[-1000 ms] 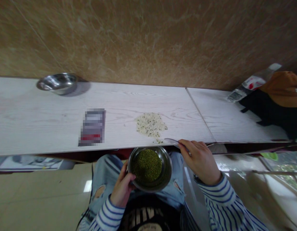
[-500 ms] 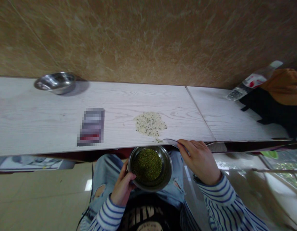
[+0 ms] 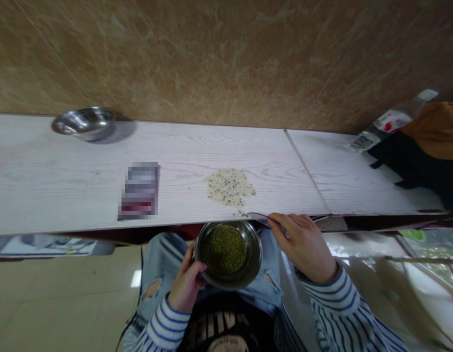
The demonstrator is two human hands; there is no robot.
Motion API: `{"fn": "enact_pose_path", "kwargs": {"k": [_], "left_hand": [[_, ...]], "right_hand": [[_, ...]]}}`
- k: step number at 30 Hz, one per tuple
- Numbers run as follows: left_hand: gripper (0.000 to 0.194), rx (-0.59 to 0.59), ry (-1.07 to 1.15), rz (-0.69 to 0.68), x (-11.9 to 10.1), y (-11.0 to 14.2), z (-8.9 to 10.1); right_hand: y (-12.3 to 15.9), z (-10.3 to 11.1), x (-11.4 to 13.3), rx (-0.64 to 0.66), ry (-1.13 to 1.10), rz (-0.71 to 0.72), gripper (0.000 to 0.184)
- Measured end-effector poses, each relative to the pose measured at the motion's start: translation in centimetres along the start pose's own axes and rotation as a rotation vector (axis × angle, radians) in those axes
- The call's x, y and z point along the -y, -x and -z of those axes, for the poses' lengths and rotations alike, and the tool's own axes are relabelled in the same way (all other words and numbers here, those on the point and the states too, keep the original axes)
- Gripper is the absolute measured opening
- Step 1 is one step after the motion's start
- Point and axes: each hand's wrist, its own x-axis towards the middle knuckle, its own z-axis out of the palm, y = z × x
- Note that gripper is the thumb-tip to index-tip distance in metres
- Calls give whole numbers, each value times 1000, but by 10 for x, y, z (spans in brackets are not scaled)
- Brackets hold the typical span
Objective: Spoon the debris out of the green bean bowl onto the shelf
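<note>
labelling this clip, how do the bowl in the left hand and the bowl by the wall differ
The held bowl contains mung beans; the wall-side bowl shows bare shiny metal inside. The held bowl is gripped by the left hand; the wall-side bowl rests on the white counter. Both are round, silvery metal.

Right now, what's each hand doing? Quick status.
Left hand: closed on the rim of the round steel bowl of green beans.
Right hand: closed, holding the thin silvery metal spoon.

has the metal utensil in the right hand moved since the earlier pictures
Yes, slightly: the utensil has shifted left, away from the counter seam and closer to the stray grains.
</note>
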Motion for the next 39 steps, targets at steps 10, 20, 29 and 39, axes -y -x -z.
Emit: {"fn": "enact_pose_path", "kwargs": {"k": [10,20,29,39], "left_hand": [[72,-20,5,-10,2,-3,3],[71,-7,17,-11,1,-2,2],[73,-31,7,-11,1,-2,0],[72,11,4,-11,-1,-1,0]], "right_hand": [[-5,-1,2,25,-12,9,18],[-6,-2,2,45,-14,14,17],[-6,-3,3,56,-26,28,20],[-8,-2,3,82,-39,26,20]]}}
